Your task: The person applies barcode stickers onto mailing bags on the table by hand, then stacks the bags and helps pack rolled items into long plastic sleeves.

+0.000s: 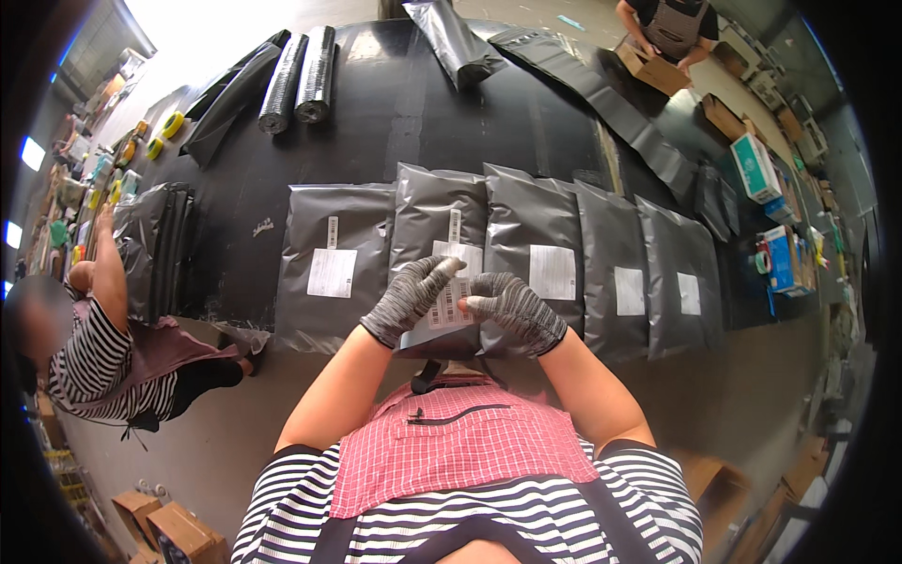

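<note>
Both my hands wear grey knit gloves with bare fingertips showing. My left hand (413, 293) closes on a small sheet of barcode labels (449, 308), held above the bags. At the sheet's right edge, my right hand (515, 308) pinches with thumb and forefinger; whether a single label has come loose there I cannot tell. Beneath lies a grey plastic mailing bag (440, 202) with a white label and a barcode strip. To its left is another labelled grey bag (305, 221), and to its right a third bag (526, 211) with a white label (552, 273).
Two more labelled bags (606, 226) (672, 244) continue the row rightward. Black film rolls (316, 75) and loose film (601, 103) lie farther back on the black table (376, 155). A co-worker (103, 348) handles stacked bags (155, 249) at left; another person (667, 38) holds a carton.
</note>
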### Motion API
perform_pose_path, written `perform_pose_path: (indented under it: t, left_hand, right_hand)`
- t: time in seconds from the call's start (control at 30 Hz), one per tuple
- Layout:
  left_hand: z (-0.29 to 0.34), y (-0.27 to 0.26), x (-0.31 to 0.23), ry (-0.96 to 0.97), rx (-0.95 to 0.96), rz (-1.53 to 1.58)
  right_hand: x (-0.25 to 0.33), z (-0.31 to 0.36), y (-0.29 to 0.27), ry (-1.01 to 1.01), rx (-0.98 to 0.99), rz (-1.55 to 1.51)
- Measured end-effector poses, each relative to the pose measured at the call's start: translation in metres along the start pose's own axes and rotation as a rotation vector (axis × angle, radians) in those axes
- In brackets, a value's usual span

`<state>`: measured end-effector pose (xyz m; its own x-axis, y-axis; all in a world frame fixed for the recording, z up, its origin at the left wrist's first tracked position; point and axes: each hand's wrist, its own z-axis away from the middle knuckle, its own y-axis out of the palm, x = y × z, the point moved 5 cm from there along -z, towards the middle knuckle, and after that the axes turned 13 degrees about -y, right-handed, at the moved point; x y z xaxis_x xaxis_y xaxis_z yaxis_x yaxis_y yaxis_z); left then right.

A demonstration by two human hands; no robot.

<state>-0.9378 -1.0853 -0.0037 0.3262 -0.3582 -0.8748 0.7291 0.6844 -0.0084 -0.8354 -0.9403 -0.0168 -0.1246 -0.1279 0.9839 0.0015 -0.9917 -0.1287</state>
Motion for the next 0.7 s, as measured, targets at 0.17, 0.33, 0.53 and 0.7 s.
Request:
perform_pose_path:
  t: [0.17, 0.33, 0.53, 0.7]
  left_hand:
    - [0.013, 0.023, 0.001, 0.064, 0.175, -0.226]
    - [0.012, 0.044, 0.006, 0.066, 0.044, -0.299]
    - [-0.004, 0.089, -0.004, 0.179, -0.205, -0.508]
    - [-0.037, 0.13, 0.004, -0.02, -0.207, -0.227]
  right_hand:
    - [0.004, 0.032, 0.004, -0.029, -0.058, -0.119]
    - [0.005, 0.051, -0.011, -0.074, -0.192, 0.142]
    - [-0.002, 0.074, -0.055, -0.111, -0.308, 0.329]
    - [-0.02, 0.086, -0.108, -0.107, -0.376, 0.238]
